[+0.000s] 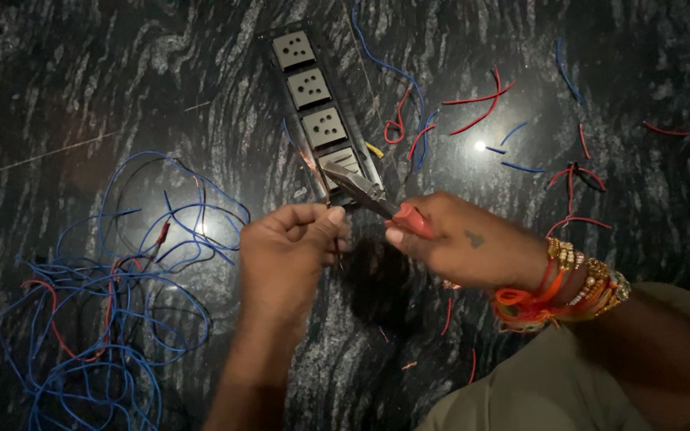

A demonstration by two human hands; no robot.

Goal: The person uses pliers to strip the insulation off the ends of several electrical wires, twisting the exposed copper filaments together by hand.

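Observation:
My right hand (461,239) grips the red handles of a pair of pliers (365,194), whose dark jaws point up-left over the lower end of a black socket strip (313,100). My left hand (289,251) is closed just left of the jaws, fingers pinched on something thin, likely a wire end; I cannot make it out clearly. The strip lies on the dark stone floor (81,72) with three white sockets and a switch plate facing up. Orange thread and beaded bracelets (569,287) circle my right wrist.
A loose tangle of blue and red wire (105,319) lies at the lower left. Short red and blue wire offcuts (481,108) are scattered right of the strip, with a long blue wire (393,72) beside it. Small red scraps lie near my knee (537,391).

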